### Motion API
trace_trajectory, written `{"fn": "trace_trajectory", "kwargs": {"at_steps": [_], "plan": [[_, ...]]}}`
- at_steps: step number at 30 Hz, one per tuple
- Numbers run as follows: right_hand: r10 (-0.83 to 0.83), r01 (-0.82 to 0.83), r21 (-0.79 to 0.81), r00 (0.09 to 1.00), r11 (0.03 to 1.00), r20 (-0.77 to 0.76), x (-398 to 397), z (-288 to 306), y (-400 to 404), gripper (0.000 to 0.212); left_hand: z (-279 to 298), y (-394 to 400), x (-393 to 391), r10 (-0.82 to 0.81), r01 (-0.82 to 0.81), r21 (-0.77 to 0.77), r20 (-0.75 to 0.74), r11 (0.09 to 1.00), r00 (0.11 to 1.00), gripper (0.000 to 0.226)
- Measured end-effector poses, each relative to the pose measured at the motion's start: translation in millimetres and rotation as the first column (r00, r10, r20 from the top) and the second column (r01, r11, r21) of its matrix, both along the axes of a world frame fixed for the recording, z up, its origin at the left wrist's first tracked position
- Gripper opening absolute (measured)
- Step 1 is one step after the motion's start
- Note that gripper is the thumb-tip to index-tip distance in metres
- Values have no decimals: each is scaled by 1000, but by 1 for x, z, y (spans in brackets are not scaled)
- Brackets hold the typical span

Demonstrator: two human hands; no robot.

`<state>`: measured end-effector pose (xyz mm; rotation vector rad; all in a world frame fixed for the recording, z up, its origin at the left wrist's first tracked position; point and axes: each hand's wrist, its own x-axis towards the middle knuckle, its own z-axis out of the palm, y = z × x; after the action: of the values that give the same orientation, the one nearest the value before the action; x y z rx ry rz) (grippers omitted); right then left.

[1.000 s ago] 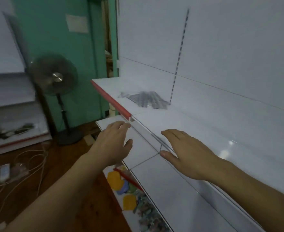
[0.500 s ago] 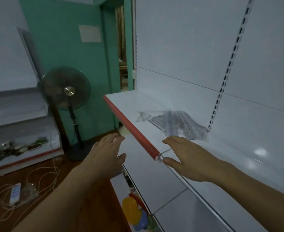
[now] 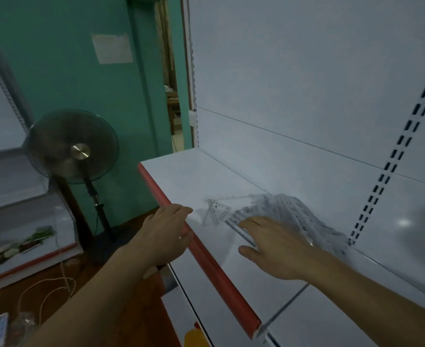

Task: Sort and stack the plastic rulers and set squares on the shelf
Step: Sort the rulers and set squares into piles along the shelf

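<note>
Right hand (image 3: 279, 249): flat, palm down, fingers straight and slightly spread, thumb out to the side. It holds nothing. It sits over the white shelf (image 3: 196, 181), with the fingertips (image 3: 246, 223) at the near edge of the pile of rulers and set squares (image 3: 289, 214). Whether they touch the plastic cannot be told; motion blur hides the contact.

Left hand (image 3: 165, 236): relaxed and loosely extended, gripping nothing. It hangs at the shelf's red front edge (image 3: 216, 269), fingers reaching just over that edge onto the shelf. Contact with the edge is unclear. Both forearms are bare.

Pile: clear plastic pieces with printed scales, fanned out and overlapping, lying on the shelf close to its back panel (image 3: 306, 96). One set square (image 3: 217, 210) lies at the pile's left end, the side farther from the slotted upright (image 3: 391, 156). The rest is smeared by blur, so no count.

Shelf: white, glossy, with a seam between sections just right of the red edge's near end. A lower shelf (image 3: 181, 276) shows beneath the front edge.

Room, beyond the shelf's left end: a green wall (image 3: 56, 58) with a pale paper sheet (image 3: 112, 48) fixed to it; a standing fan (image 3: 71, 146) on a dark pole; another shelving unit (image 3: 28, 256) past the fan; loose white cable (image 3: 48, 289) on a dark floor.
</note>
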<state>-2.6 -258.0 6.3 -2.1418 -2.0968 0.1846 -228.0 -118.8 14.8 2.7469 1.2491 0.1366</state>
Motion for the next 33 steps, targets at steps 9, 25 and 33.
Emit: {"fn": "trace_trajectory", "kwargs": {"at_steps": [9, 25, 33], "plan": [[-136, 141, -38, 985, 989, 108, -10, -15, 94, 61, -15, 85, 59, -174, 174, -38, -20, 984, 984, 51], [-589, 578, -148, 807, 802, -38, -17, -4, 158, 55, -15, 204, 155, -630, 633, -193, 81, 750, 772, 39], [-798, 842, 34, 522, 539, -301, -17, 0, 134, 18, -21, 201, 182, -661, 670, -206, 120, 713, 741, 44]]}}
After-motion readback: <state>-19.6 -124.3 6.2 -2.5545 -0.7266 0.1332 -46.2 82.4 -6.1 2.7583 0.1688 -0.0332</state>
